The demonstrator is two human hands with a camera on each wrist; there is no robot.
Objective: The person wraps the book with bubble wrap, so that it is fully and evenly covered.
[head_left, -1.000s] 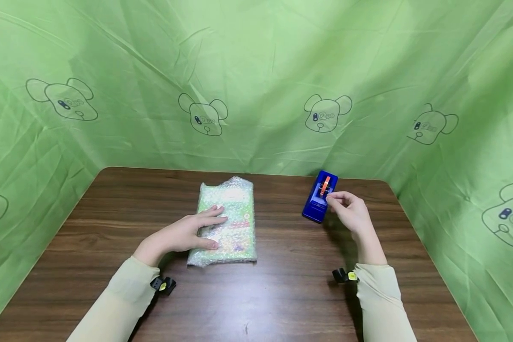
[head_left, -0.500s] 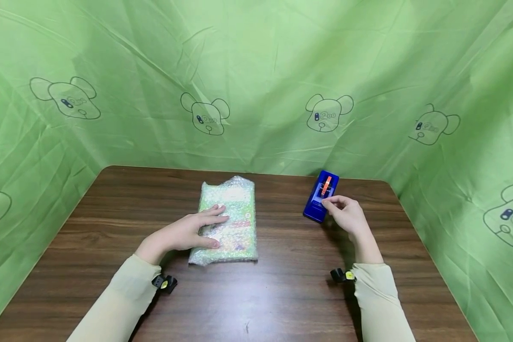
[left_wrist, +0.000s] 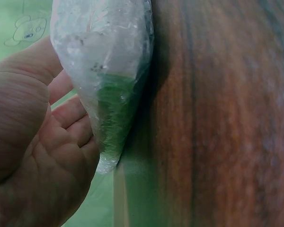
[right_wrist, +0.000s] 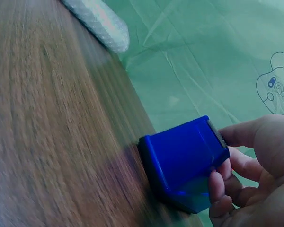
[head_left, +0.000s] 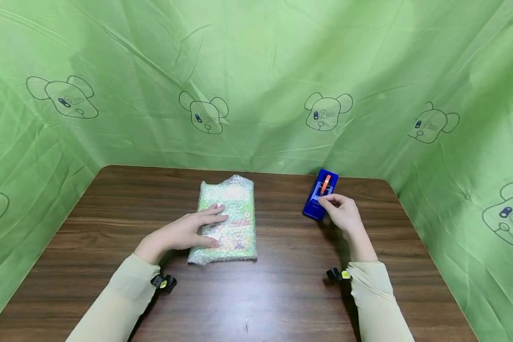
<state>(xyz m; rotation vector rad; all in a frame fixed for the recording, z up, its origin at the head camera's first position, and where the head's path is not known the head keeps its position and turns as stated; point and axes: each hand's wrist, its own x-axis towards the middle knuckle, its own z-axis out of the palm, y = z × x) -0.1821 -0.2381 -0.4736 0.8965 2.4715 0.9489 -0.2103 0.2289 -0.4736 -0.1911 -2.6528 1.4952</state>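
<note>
A bubble-wrapped packet (head_left: 239, 199), green and printed like a book or flat box, lies on the table left of centre. My left hand (head_left: 188, 232) rests on it with fingers spread; the left wrist view shows the palm beside the packet's wrapped end (left_wrist: 114, 109). To the right stands a blue tape dispenser (head_left: 313, 212) with an orange roll core (head_left: 326, 183). Thumb and fingertips of my right hand (head_left: 345, 214) pinch the tape's end at the dispenser's serrated cutter (right_wrist: 217, 133). The clear tape itself barely shows between them.
The brown wooden table (head_left: 256, 304) ends at the back and right against a green cloth (head_left: 256, 57) printed with bear heads. The dispenser stands close to the table's back edge. Small black cameras (head_left: 335, 275) sit on both wrists.
My right hand has shifted slightly left, from the dispenser's right side to over its cutter end. The left hand and the packet have stayed in place.
</note>
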